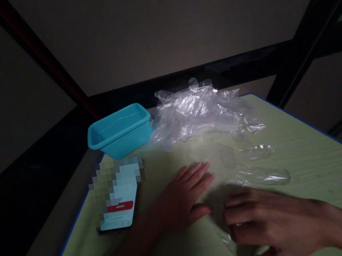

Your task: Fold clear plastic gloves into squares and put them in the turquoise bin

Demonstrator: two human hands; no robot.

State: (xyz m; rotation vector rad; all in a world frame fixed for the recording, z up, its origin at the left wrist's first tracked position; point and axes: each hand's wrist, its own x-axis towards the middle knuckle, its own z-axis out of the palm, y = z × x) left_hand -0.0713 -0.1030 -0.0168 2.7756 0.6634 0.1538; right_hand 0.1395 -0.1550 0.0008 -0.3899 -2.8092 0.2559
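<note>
A clear disposable plastic glove (262, 176) lies flattened on the table, its see-through fingers pointing right. My left hand (188, 195) rests flat at the glove's left side, fingers stretched out and slightly spread. Closer to me, my right hand (273, 220) is curled over the near part of the glove, with its fingers bent together and the thumb lower down. A small glint of plastic shows between those fingers; the fingertips themselves are partly hidden. Behind the hands sits a crumpled heap of clear plastic gloves (201, 111).
A turquoise plastic basket (126, 138) stands at the back left, beside the heap. In front of it lies a phone (122, 198) with a lit, partly blurred screen. The pale green table (308, 156) has a blue edge, with a wall (172, 22) behind it.
</note>
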